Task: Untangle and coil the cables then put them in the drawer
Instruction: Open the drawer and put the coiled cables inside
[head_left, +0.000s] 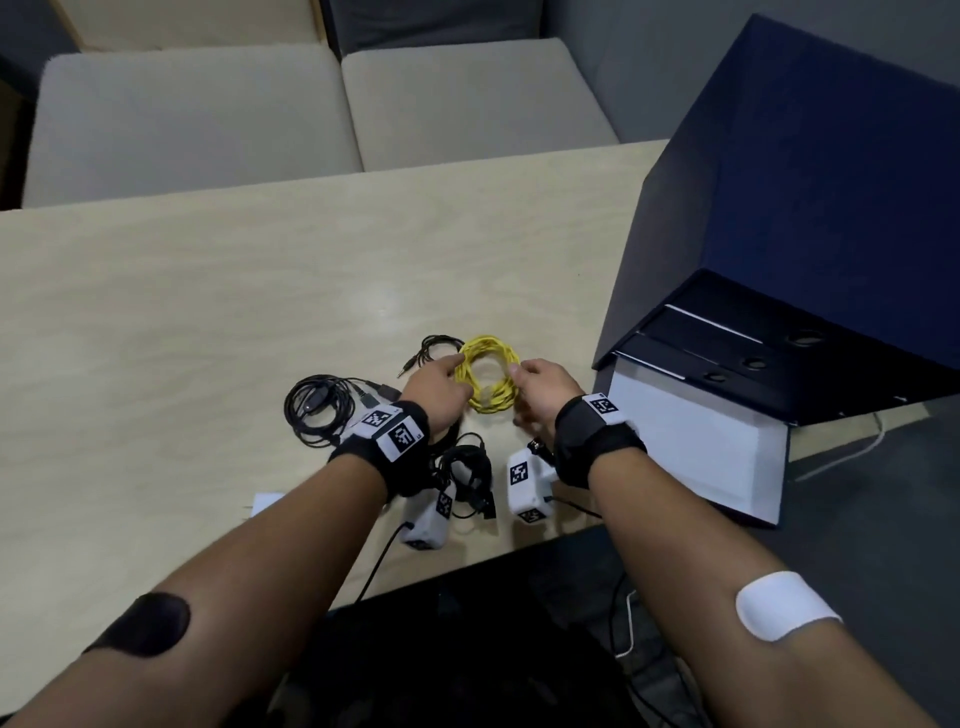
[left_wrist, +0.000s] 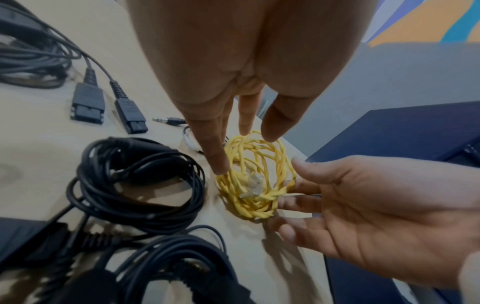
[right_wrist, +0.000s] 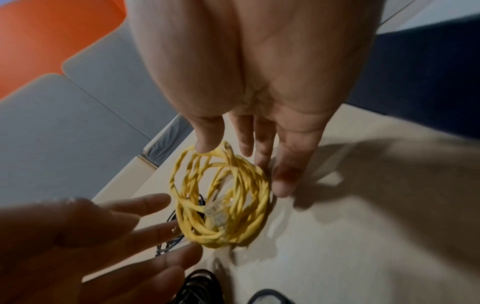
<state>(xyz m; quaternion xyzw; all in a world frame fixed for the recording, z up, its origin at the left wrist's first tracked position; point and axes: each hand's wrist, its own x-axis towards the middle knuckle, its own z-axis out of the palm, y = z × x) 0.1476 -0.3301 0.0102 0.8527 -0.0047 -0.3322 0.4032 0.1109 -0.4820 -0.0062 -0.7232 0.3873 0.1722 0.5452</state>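
Beyond, pale wood table (head_left: 218, 291) before beige seat cushions (head_left: 197, 119).

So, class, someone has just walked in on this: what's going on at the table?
A person is tidying cables. Both hands, the left hand and the right hand, are open with straight fingers on either side of a coiled yellow cable lying on the table. Several black cables sit coiled nearby. The bottom drawer of the dark box is pulled open; no cable is visible in it.
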